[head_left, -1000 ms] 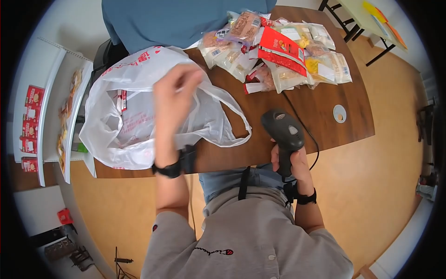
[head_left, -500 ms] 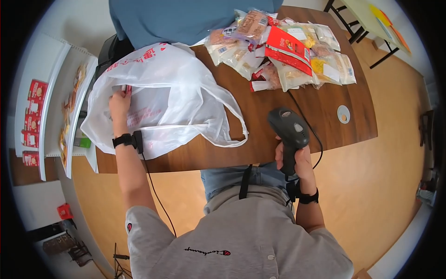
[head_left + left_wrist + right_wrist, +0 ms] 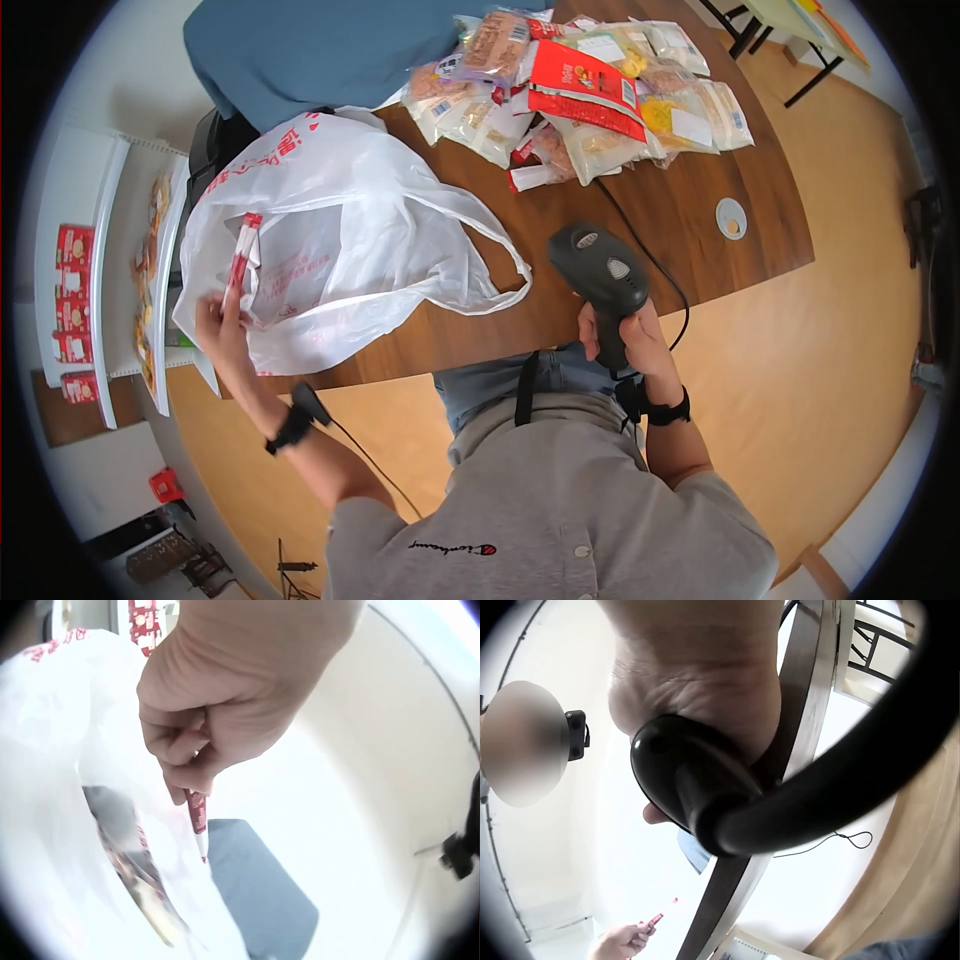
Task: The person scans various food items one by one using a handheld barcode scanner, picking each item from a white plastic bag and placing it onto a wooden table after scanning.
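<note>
The person's two hands are apart, each occupied: the left hand pinches a slim red-and-white packet between thumb and fingers, and the right hand grips the handle of a black scanner near the front edge of the counter. The packet is at the mouth of a white plastic bag, toward the counter's left edge; whether it touches the film cannot be told. It looks very light and narrow, probably a soft wrapper around a small filling, so it likely bends if squeezed mid-length and slides a little on its glossy skin. A light pinch close to one end seems best—firm enough to stop it turning, loose enough to spare the wrapper—with the printed face left uncovered. The bag is thin and slack, its folds apt to cling to fingers or snag the packet, so its rim is better nudged aside than tugged. The scanner looks rigid and heavier, and the handle is the sound place to hold it, given the cord that trails beside it. Toward the far edge of the counter lies a pile of food packs, a red pouch on top; they look soft and slippery against each other, easier to lift by a sealed edge than by the middle, where the contents might crush.
</note>
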A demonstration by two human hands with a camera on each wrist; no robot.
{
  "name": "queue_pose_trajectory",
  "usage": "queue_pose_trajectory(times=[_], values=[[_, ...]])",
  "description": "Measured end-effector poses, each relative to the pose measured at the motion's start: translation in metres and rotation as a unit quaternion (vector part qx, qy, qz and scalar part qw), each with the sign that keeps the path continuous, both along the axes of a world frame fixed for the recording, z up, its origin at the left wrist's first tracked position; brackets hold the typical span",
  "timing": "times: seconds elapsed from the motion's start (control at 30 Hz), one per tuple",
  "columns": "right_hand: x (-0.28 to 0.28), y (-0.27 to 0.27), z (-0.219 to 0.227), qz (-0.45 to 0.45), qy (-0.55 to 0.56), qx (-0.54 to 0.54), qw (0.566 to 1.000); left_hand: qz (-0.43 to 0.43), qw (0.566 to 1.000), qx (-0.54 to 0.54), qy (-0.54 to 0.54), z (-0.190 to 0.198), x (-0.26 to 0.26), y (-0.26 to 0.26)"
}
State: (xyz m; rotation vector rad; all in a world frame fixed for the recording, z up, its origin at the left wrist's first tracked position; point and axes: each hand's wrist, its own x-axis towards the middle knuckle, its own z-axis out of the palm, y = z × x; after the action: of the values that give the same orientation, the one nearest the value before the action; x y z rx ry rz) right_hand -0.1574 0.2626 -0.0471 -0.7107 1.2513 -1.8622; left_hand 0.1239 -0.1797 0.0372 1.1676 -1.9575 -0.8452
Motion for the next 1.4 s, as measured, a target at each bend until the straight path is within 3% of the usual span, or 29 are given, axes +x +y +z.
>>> queue_pose_trajectory(times=[0.03,0.1,0.13,0.23,0.4,0.63,0.97,1.07,1.1,1.17,1.23,1.27,1.33,1.4], values=[[0.000,0.000,-0.001,0.005,0.002,-0.001,1.000,-0.011,0.996,0.034,0.086,0.010,-0.011,0.035],[0.000,0.002,-0.002,0.007,0.008,0.004,1.000,-0.079,0.990,0.055,0.107,0.009,-0.032,0.086],[-0.001,0.001,-0.001,0.014,0.015,0.000,1.000,-0.127,0.988,0.048,0.074,0.003,-0.049,0.106],[-0.001,0.001,0.003,0.027,0.037,-0.002,0.999,-0.211,0.965,0.108,0.109,-0.020,-0.123,0.169],[-0.002,0.002,0.003,0.024,0.064,0.000,0.998,-0.267,0.953,0.123,0.069,-0.047,-0.187,0.223],[0.000,-0.003,0.012,0.005,0.050,0.029,0.998,-0.272,0.940,0.174,0.113,-0.059,-0.170,0.226],[-0.003,-0.001,0.003,0.027,0.029,-0.012,0.999,-0.238,0.949,0.130,0.162,-0.041,-0.180,0.201],[-0.003,0.000,0.005,0.025,0.024,-0.015,0.999,-0.241,0.951,0.116,0.156,-0.024,-0.193,0.185],[-0.003,0.001,0.004,0.024,0.026,-0.015,0.999,-0.260,0.938,0.111,0.199,-0.017,-0.204,0.180],[-0.002,0.000,0.002,0.022,0.030,-0.024,0.999,-0.275,0.930,0.065,0.234,0.006,-0.234,0.177],[0.000,0.001,0.005,0.014,0.027,0.000,1.000,-0.291,0.921,0.093,0.242,0.013,-0.273,0.168],[0.001,0.000,0.005,0.000,0.021,0.023,1.000,-0.330,0.912,-0.024,0.243,0.002,-0.298,0.152],[0.003,0.001,-0.001,-0.005,0.005,0.023,1.000,-0.257,0.941,-0.184,0.121,0.012,-0.320,0.157],[0.003,-0.001,-0.004,-0.006,0.005,0.008,1.000,-0.213,0.942,-0.209,0.152,0.023,-0.312,0.168]])
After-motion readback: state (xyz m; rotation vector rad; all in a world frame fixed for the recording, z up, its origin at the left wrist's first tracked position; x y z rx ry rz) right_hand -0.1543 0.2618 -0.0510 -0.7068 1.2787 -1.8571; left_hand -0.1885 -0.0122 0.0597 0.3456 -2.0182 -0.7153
